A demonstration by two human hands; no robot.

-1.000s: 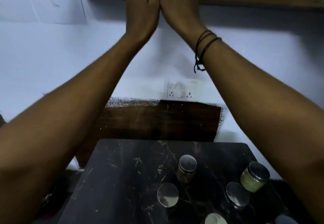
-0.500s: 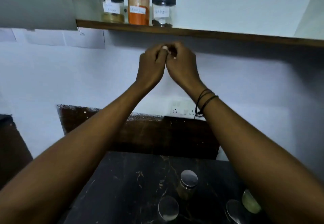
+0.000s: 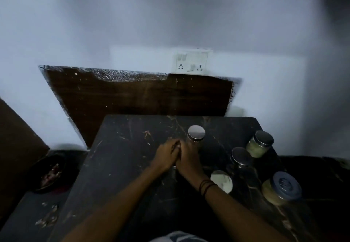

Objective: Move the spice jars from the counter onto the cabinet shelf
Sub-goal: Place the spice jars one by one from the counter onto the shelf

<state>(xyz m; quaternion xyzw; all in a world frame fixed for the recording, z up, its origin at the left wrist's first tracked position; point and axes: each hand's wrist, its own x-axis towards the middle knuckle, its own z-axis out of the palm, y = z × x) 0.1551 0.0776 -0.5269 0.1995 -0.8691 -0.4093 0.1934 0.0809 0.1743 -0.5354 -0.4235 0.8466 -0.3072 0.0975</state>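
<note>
My left hand (image 3: pixel 166 156) and my right hand (image 3: pixel 189 157) are pressed side by side low on the black marble counter (image 3: pixel 123 166), cupped over a spice jar that they almost wholly hide; only a grey sliver shows between the wrists. Just behind the fingers stands a steel-lidded jar (image 3: pixel 196 132). To the right are a green-filled jar (image 3: pixel 262 143), a dark-lidded jar (image 3: pixel 241 156), a pale-lidded jar (image 3: pixel 222 181) and a blue-grey-lidded jar (image 3: pixel 283 187). The cabinet shelf is out of view.
A brown backsplash panel (image 3: pixel 136 97) and a wall socket (image 3: pixel 191 61) are behind the counter. A dark bowl (image 3: pixel 50 171) sits on a lower surface to the left. A brown board (image 3: pixel 13 143) leans at the far left.
Both hands dropped from just below the shelf to the counter and closed over the front-centre jar. The view tilted down, so the shelf and its three jars left the frame.
</note>
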